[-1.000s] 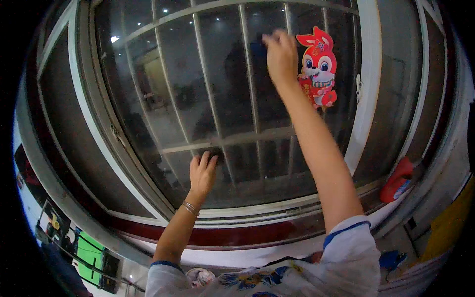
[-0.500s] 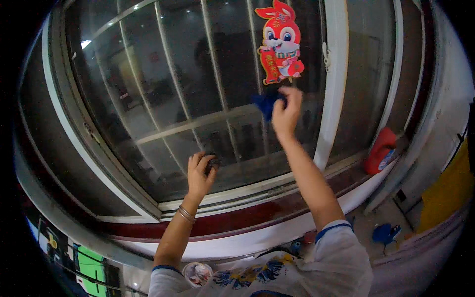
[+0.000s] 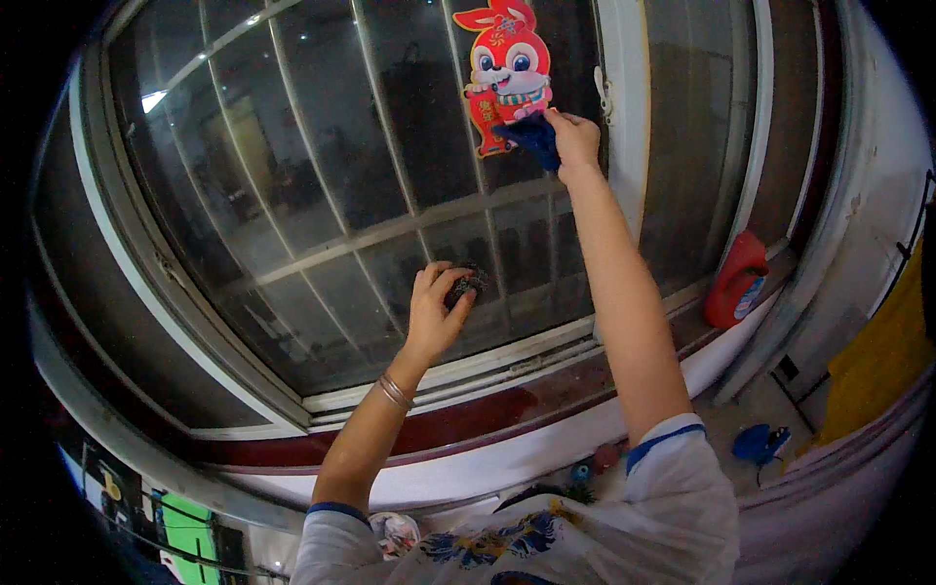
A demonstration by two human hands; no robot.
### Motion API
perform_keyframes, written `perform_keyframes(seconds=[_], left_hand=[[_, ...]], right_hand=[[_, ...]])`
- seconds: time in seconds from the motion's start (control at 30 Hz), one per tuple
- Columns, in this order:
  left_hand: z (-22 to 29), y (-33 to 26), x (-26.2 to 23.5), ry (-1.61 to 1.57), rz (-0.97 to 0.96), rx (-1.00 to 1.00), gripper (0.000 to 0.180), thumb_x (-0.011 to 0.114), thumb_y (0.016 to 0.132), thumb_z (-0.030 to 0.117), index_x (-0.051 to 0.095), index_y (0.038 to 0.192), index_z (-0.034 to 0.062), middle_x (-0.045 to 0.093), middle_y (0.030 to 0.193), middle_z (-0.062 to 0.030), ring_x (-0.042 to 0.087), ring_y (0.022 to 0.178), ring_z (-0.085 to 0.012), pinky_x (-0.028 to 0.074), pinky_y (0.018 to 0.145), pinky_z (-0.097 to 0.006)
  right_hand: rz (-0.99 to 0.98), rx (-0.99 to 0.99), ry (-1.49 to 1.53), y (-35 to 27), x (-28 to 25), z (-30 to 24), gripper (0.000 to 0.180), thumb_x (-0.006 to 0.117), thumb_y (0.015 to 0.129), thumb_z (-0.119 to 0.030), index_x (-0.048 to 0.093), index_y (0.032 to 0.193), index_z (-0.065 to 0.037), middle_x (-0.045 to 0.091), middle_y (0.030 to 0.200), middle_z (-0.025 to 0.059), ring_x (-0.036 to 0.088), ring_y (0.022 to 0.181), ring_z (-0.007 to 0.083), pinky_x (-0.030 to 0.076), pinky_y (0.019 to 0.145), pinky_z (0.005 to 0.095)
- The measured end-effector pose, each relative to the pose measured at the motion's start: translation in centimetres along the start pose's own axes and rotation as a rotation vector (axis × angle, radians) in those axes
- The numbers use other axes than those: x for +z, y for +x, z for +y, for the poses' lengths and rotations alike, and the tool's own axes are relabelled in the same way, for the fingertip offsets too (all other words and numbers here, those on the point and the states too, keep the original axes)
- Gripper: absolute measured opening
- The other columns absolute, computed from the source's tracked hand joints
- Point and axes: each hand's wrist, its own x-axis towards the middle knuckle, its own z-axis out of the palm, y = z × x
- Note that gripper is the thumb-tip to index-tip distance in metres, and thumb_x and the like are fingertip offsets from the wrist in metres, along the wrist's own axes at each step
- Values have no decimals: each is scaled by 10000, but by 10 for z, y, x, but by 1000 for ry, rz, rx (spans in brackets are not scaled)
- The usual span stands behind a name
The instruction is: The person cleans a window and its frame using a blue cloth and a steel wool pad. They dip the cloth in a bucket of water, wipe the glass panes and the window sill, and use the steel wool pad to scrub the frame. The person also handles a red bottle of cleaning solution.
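Right hand [image 3: 577, 144] pinches a dark blue cloth [image 3: 534, 138] between closed fingertips, over the lower part of a red rabbit sticker [image 3: 509, 66] on the window [image 3: 421, 109]. Lower down, the left hand [image 3: 435, 314], half curled, grips a dark scouring pad [image 3: 469, 282] at the same pane, well apart from the cloth.

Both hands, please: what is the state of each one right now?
Left hand: closed around a dark mesh pad.
Right hand: closed, pinching a dark blue cloth.
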Motion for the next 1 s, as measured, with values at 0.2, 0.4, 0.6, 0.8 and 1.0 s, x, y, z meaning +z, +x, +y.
perform_keyframes(seconds=[0.2,0.4,0.6,0.8,1.0], left_hand=[[-5,52,-4,183,84,93,279,681,748,134,628,1011,57,542,1057,-139,502,969,-329,426,843,-394],[3,66,-12,96,198,37,265,675,753,119,632,1006,50,546,1053,-139,510,980,-326,424,853,-391],[-13,0,-16,-1,7,-145,283,679,761,110,619,1026,29,542,1066,-145,552,991,-310,436,864,-351],[-41,-106,-28,-62,7,-438,296,691,731,108,628,1013,43,558,1036,-135,521,989,-336,432,862,-395],[-44,-185,-29,372,-135,-685,317,663,661,80,653,977,109,585,1042,-101,524,954,-341,454,823,-419]], right_hand=[[-398,139,10,-38,-11,-42,225,749,757,-187,696,836,17,649,767,39,557,698,100,436,633,266],[-363,-15,-68,-68,-37,-27,198,700,814,-199,697,841,-3,626,726,-2,514,655,70,415,606,257],[-506,12,-224,-124,-60,35,201,678,833,-185,678,862,14,617,717,-8,502,667,60,412,609,244],[-642,287,-152,-181,-51,91,193,669,848,-186,671,924,-8,610,797,-12,516,752,68,409,672,242],[-741,591,-120,-170,-82,87,152,664,855,-178,666,871,-27,599,779,-38,516,727,54,401,672,222]])
